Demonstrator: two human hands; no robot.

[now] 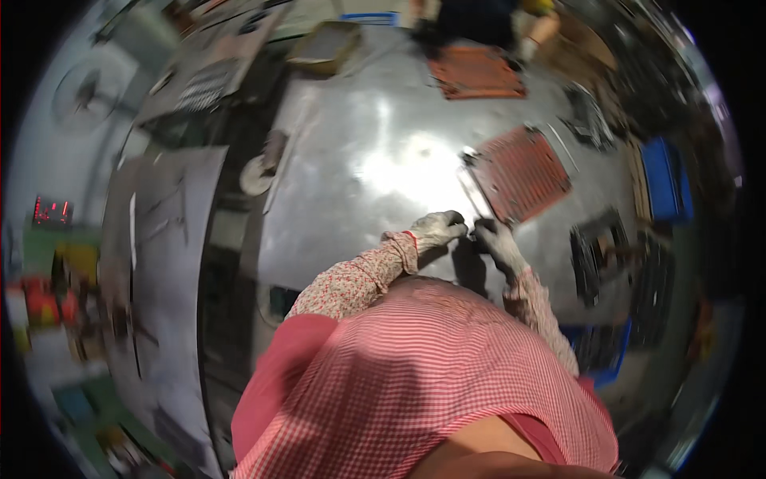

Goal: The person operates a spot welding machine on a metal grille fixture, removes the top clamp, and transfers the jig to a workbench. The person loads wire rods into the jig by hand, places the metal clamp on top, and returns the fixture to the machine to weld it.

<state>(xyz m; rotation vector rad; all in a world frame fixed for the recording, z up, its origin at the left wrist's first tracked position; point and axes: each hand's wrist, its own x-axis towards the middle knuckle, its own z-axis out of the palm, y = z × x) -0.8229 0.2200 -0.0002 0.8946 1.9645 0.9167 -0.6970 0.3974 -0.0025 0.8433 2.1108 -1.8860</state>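
My left hand [440,229], in a pale glove with dark fingertips, is over the near part of the metal table, fingers curled together. Just to its right my right hand [501,246], gloved alike, has its fingers closed too. A small gap parts the fingertips; motion blur hides what either hand may hold. A thin bright metal strip [474,194] runs down to the right hand's fingertips; whether it is gripped I cannot make out. Beyond that hand lies a reddish-orange ribbed plate [523,174], tilted on the table, with the strip along its left edge.
The shiny metal table [335,184] spreads ahead. Across it a co-worker's hand [530,49] is near another orange plate [479,72]. Dark metal parts [602,251] and a blue bin [667,180] stand right. A yellowish tray [325,48] sits far left; a second sheet-topped table [171,263] stands left.
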